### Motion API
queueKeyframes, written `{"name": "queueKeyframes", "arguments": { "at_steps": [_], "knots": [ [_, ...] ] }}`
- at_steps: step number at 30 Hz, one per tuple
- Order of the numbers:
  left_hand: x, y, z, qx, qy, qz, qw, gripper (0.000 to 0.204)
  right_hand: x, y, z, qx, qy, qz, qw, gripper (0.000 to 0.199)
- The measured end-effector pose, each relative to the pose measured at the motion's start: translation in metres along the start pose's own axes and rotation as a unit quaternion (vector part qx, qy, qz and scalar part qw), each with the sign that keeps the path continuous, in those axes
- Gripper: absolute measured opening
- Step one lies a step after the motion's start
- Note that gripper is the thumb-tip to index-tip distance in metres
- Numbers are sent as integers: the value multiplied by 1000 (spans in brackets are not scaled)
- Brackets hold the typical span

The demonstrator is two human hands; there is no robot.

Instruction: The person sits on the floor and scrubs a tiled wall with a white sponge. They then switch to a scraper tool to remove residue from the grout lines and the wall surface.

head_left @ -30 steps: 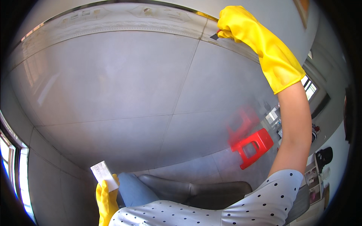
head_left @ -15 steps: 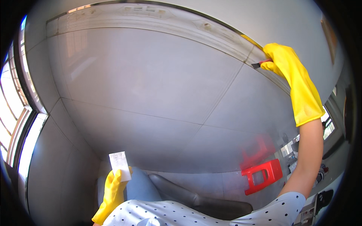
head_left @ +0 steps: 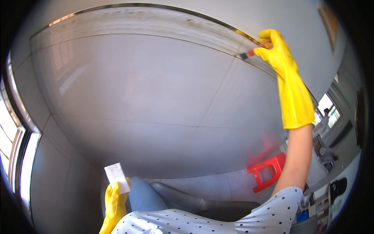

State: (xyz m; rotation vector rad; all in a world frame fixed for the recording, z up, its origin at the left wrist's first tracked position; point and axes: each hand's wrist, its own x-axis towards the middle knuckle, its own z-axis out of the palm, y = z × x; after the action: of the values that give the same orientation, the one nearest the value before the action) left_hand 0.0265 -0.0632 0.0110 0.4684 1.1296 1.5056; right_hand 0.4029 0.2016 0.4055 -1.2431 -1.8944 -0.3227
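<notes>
At the upper right, my raised right hand (head_left: 274, 48) in a yellow rubber glove is closed round the red handle of a small flat brush (head_left: 244, 55). The brush's dark bristles are at or very near the patterned border strip (head_left: 156, 23) along the top of the grey tiled wall (head_left: 152, 82); contact is hard to tell. Low at the left, my left hand (head_left: 114, 202), also gloved in yellow, grips a flat white rectangular piece (head_left: 116, 177) with faint grey marks. Its material is unclear.
A red plastic stool (head_left: 279, 165) stands at the lower right, mirrored in the glossy wall. Close to my body is a dark leather-like seat (head_left: 222, 208). A bright window (head_left: 9, 132) is on the left, and shelves with mixed items (head_left: 321, 204) are at the lower right.
In the picture, my right hand and the brush have shifted left and slightly up along the border. The left hand still holds the white piece, a little lower and further left. The whole view has shifted.
</notes>
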Motion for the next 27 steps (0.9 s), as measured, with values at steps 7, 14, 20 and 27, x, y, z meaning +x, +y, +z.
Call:
{"name": "queueKeyframes", "arguments": {
  "at_steps": [7, 14, 20, 27],
  "knots": [
    [-2, 3, 7, 4, 6, 12, 1000, 61, -14, 6, 25, 18, 111, 23, 993, 62],
    [1, 0, 9, -2, 3, 8, 1000, 60, -6, 35, 65, 446, 228, 32, 865, 75],
    [17, -23, -16, -52, 20, 22, 998, 68, -11, 22, 83, 591, 230, 48, 772, 64],
    [12, -17, -1, -34, 48, 14, 998, 70, -41, 61, 40, 598, 182, -31, 780, 57]
  ]
}}
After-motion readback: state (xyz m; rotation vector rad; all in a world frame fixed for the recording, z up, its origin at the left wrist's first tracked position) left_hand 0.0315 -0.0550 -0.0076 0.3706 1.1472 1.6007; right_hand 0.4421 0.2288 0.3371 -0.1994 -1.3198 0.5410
